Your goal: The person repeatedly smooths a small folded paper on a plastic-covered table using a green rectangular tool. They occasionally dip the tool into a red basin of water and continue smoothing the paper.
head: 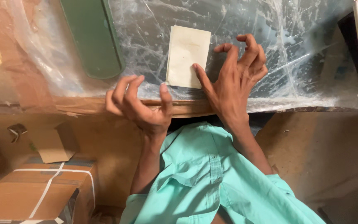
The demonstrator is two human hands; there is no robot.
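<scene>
turquoise shirt (pixel 212 182) at lower centre. both hands spread, holding nothing: right hand (pixel 233 79) thumb touches cream card (pixel 187 56), left hand (pixel 139 105) just short. step judged: squaring the card; next needs a firm pinch.

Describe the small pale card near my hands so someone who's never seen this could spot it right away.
Start at the table covered in crinkled clear plastic sheet. Near its front edge, between the dark green board and the right hand, lies the cream card, with the right thumb at its lower corner. It is the only small, pale, plain rectangle lying flat on the plastic.

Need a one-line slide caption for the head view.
Both hands, left and right, fingers spread, flank a cream card on a plastic-covered bench; right thumb touches the card.
</scene>
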